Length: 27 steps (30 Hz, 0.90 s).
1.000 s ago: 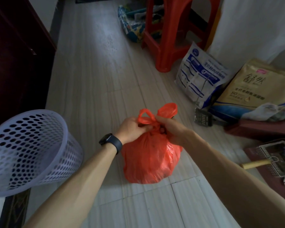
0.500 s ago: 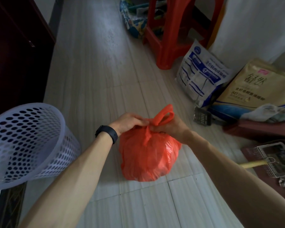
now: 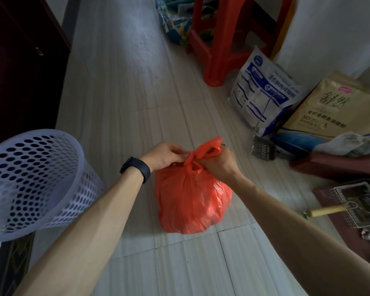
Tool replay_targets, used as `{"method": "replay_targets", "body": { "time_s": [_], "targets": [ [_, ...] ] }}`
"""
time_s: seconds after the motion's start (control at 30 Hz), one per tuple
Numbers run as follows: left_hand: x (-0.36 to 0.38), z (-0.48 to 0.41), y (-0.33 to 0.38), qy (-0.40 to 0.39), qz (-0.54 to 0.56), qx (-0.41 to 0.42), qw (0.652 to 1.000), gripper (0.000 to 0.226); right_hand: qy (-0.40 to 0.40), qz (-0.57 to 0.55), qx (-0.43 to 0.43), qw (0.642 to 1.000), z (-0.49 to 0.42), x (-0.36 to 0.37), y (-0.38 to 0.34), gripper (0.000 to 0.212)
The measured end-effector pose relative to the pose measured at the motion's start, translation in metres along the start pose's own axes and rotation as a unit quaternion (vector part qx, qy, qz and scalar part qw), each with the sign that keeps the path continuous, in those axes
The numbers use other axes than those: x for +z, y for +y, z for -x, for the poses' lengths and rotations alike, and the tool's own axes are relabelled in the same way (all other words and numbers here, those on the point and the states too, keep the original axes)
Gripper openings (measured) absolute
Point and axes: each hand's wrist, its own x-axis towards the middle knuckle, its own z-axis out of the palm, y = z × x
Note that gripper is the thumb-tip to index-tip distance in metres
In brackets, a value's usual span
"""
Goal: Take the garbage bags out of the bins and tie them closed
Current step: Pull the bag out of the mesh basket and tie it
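While the left hand (image 3: 165,154) and right hand (image 3: 220,165) pinch the orange bag (image 3: 190,199) by its handles, a tan sack (image 3: 333,107) reads "80" (remaining print unclear).

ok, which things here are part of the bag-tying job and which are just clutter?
Job:
orange garbage bag
left hand and right hand, both gripping its top
white perforated bin

Lying about:
red stool
blue-and-white sack
tan sack
wire basket
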Motion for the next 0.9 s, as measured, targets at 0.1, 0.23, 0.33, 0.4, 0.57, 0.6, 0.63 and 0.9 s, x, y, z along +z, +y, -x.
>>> {"method": "replay_targets", "body": {
  "time_s": [0.1, 0.23, 0.33, 0.4, 0.57, 0.6, 0.63, 0.9],
  "targets": [
    [-0.014, 0.003, -0.005, 0.048, -0.186, 0.018, 0.981, 0.023, -0.005, -0.048, 0.086, 0.995, -0.002, -0.017, 0.004, 0.025],
    [-0.022, 0.009, -0.006, 0.066, -0.258, 0.034, 0.963, 0.021, -0.017, -0.112, 0.124, 0.986, -0.001, -0.035, 0.002, 0.020],
    [-0.014, 0.006, 0.000, 0.038, -0.184, 0.014, 0.982, 0.015, -0.017, -0.119, 0.115, 0.986, -0.005, -0.041, -0.007, 0.016],
    [-0.008, 0.002, 0.005, 0.046, -0.090, 0.016, 0.995, 0.016, -0.035, -0.165, 0.104, 0.980, -0.007, -0.043, -0.017, 0.009],
    [0.007, -0.007, 0.007, 0.023, -0.101, 0.037, 0.994, 0.029, -0.136, -0.248, 0.124, 0.951, -0.006, -0.034, -0.029, 0.031],
    [0.009, -0.006, 0.007, 0.023, -0.090, 0.039, 0.995, 0.029, -0.144, -0.228, 0.116, 0.956, -0.004, -0.032, -0.030, 0.035],
    [0.010, -0.004, 0.007, 0.025, -0.089, 0.041, 0.995, 0.028, -0.134, -0.201, 0.100, 0.965, -0.003, -0.029, -0.032, 0.035],
    [0.035, 0.014, -0.008, 0.194, -0.152, 0.098, 0.964, 0.036, 0.106, -0.256, 0.130, 0.952, -0.016, -0.023, -0.045, 0.019]
  ]
}}
